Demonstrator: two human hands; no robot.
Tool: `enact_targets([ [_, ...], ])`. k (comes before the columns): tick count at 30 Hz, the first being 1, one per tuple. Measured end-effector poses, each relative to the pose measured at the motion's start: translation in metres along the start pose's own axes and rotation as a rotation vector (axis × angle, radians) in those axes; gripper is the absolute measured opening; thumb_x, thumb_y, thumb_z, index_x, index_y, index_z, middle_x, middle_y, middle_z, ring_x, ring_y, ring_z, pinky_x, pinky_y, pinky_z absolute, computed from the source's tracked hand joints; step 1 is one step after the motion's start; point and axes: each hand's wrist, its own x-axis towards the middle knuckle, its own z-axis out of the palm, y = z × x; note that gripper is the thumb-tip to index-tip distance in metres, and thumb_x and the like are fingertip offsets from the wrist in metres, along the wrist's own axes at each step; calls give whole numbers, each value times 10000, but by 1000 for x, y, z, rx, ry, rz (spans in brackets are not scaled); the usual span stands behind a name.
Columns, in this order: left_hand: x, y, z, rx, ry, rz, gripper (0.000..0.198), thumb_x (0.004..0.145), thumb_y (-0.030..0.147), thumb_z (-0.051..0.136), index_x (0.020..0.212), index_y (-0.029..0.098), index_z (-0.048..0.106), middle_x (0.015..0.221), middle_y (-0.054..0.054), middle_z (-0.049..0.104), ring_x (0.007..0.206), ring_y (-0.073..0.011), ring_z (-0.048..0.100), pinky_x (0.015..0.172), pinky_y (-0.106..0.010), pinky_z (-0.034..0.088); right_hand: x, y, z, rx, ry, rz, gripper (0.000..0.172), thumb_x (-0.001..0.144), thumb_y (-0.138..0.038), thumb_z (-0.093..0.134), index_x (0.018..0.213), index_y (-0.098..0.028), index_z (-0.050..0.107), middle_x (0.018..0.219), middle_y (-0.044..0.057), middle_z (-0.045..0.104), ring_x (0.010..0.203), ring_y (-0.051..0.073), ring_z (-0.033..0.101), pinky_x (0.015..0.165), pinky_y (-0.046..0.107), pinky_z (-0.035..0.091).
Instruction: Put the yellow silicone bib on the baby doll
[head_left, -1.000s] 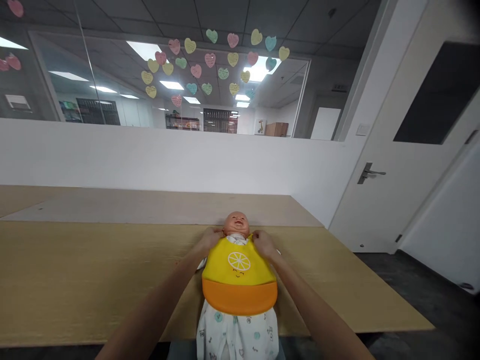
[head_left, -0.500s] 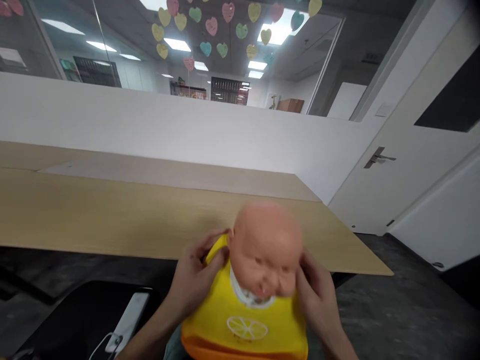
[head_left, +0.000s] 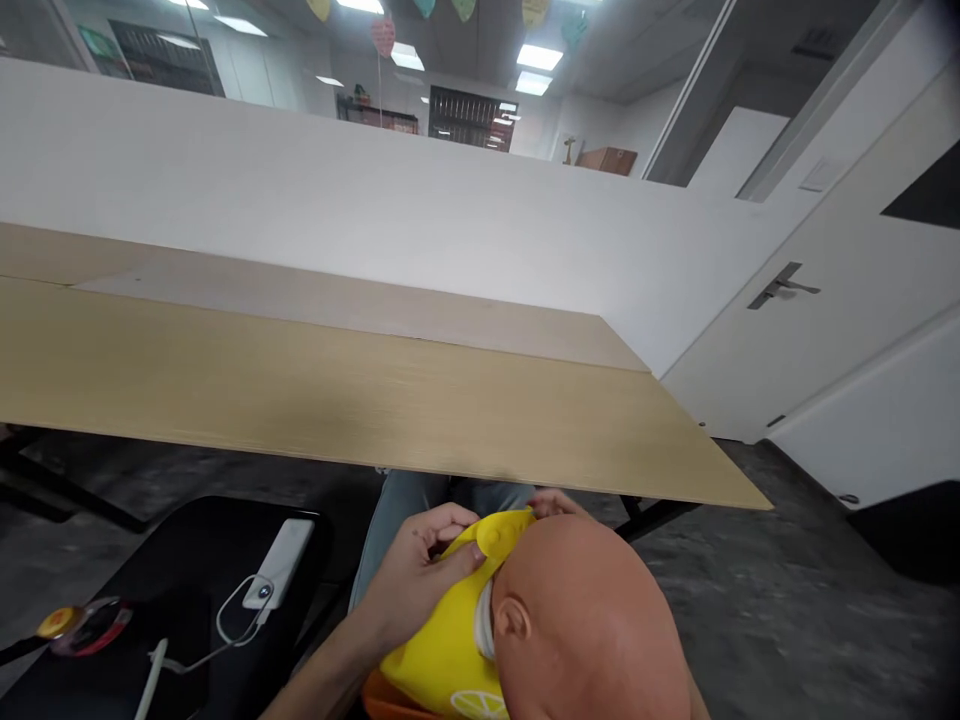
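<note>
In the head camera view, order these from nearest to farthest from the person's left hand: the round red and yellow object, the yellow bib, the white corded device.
From the left hand:
1. Yellow bib: touching, under the fingers, right of the hand.
2. White corded device: left of the hand, on a black surface.
3. Round red and yellow object: far left, on that surface.

Doll is below near edge of surface, in front of person's legs. Bib on doll's front, L hand on bib, R hand behind doll's head at bib's top edge. To L of hands: seat w/ device + cable on it. Wall behind surface, door to R.
</note>
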Motion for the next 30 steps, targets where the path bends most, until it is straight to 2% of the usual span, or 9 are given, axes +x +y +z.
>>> enact_targets([
  [3, 1, -3, 3, -10, -6, -11, 231, 794, 369, 691, 819, 141, 663, 719, -11, 669, 591, -89, 531, 534, -173, 380, 22, -2, 10, 93, -66, -76, 302, 776, -443, 711, 899, -218, 551, 868, 21, 531, 686, 124, 509, 598, 262, 417],
  [6, 4, -4, 5, 12, 36, 14, 220, 791, 361, 684, 788, 143, 649, 693, 5, 639, 599, -90, 519, 547, -175, 376, 34, -10, 22, 91, -91, -262, 258, 791, -380, 701, 779, -188, 529, 764, 9, 475, 689, 122, 464, 620, 256, 378],
  [8, 7, -5, 5, 42, 79, 28, 215, 783, 350, 680, 757, 143, 633, 678, 17, 613, 606, -89, 506, 555, -177, 369, 37, -14, 29, 67, -66, -321, 267, 794, -378, 690, 737, -179, 520, 689, -9, 424, 625, 109, 410, 573, 246, 339],
  [12, 15, -12, -1, 91, 158, 13, 196, 769, 336, 648, 735, 149, 598, 659, 32, 567, 586, -94, 475, 542, -191, 348, 36, -11, 37, 95, 20, -245, 312, 777, -393, 697, 764, -192, 459, 583, -63, 329, 524, 82, 295, 507, 231, 253],
  [17, 24, -24, -6, 189, 185, 38, 182, 766, 325, 596, 733, 146, 594, 673, 23, 556, 612, -110, 478, 564, -207, 351, 25, -9, 45, 163, -101, -108, 279, 826, -434, 616, 847, -194, 476, 608, -44, 436, 521, 91, 397, 508, 240, 290],
  [21, 27, -28, -6, 255, 205, 48, 190, 771, 323, 566, 691, 151, 559, 645, 30, 523, 610, -110, 457, 566, -210, 333, 18, -10, 48, 303, -109, -13, 311, 791, -430, 633, 852, -211, 421, 619, -53, 435, 508, 95, 434, 496, 235, 315],
  [23, 27, -29, -5, 264, 213, 61, 197, 770, 320, 562, 665, 155, 538, 630, 36, 502, 604, -107, 441, 567, -210, 326, 18, -6, 48, 273, -86, -36, 336, 787, -450, 632, 804, -210, 397, 616, -57, 400, 502, 88, 407, 488, 231, 298],
  [26, 29, -31, -6, 274, 206, 74, 219, 786, 341, 561, 673, 154, 543, 646, 32, 506, 623, -111, 441, 578, -212, 332, 20, 4, 47, 95, -55, -132, 348, 808, -457, 624, 743, -192, 408, 603, -53, 382, 520, 77, 345, 501, 228, 261],
  [30, 29, -35, -7, 308, 162, 82, 249, 816, 376, 560, 703, 155, 548, 661, 33, 498, 636, -112, 434, 580, -210, 325, 20, 14, 48, 5, -55, -177, 285, 817, -419, 632, 774, -167, 506, 599, -35, 434, 545, 86, 371, 524, 230, 272],
])
